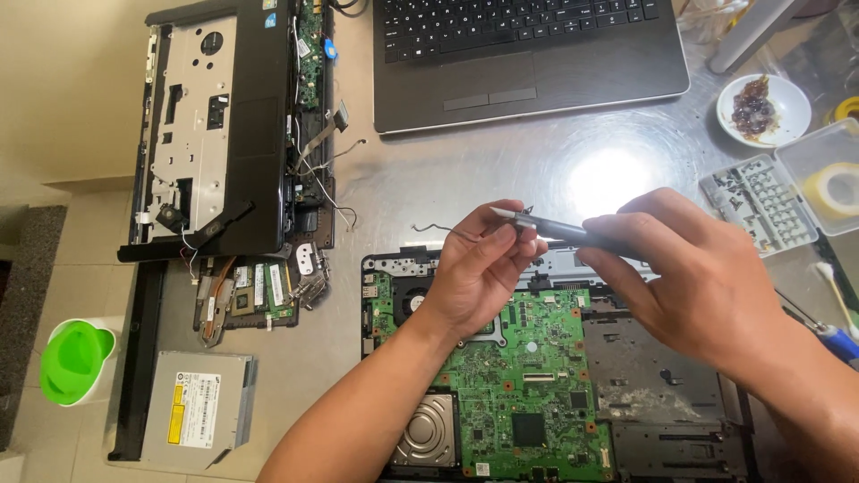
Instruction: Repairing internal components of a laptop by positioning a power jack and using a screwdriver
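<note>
Head: screwdriver (573,234) spans both hands.

The left hand (479,268) and right hand (702,277) cover part of the open laptop base (537,385); its lower edge is cut off. The tool (559,231) tip is too small to identify.

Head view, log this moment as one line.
left hand: fingers pinch tool tip | right hand: holds dark tool | both above open laptop's green board | bit case to right

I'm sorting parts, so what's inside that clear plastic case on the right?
The clear case holds rows of small screwdriver bits in one half and a tape roll in the other. Anything beneath the roll is hidden.
</note>
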